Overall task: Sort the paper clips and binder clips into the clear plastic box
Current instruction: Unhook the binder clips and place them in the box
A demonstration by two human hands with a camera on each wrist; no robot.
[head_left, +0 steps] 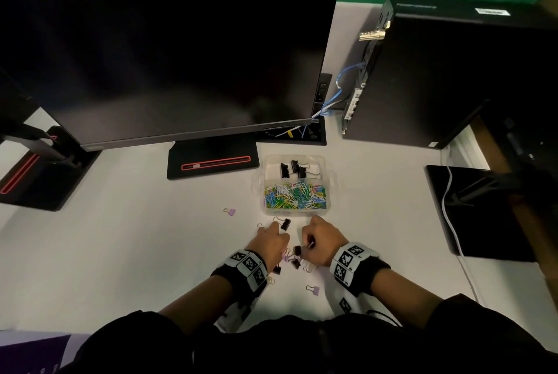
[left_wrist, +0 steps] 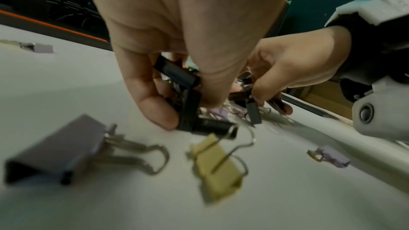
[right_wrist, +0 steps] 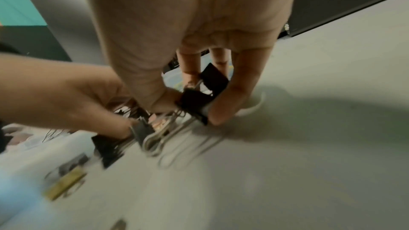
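At the white desk [head_left: 120,252], our left hand [head_left: 270,242] pinches black metal binder clips [left_wrist: 188,109]; our right hand [head_left: 320,242] pinches another black binder clip [right_wrist: 194,102]. The clear plastic box [head_left: 330,180], holding coloured paper clips [head_left: 296,196], sits at twelve o'clock from both hands.

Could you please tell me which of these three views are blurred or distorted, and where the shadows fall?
Head view: fairly sharp but dim, wide-angle bending of the monitor edges. Left wrist view: the grey clip and yellow clip nearest the camera are soft; the left hand is clearer. Right wrist view: heavy blur at lower left, and the right hand casts a broad shadow across the table.
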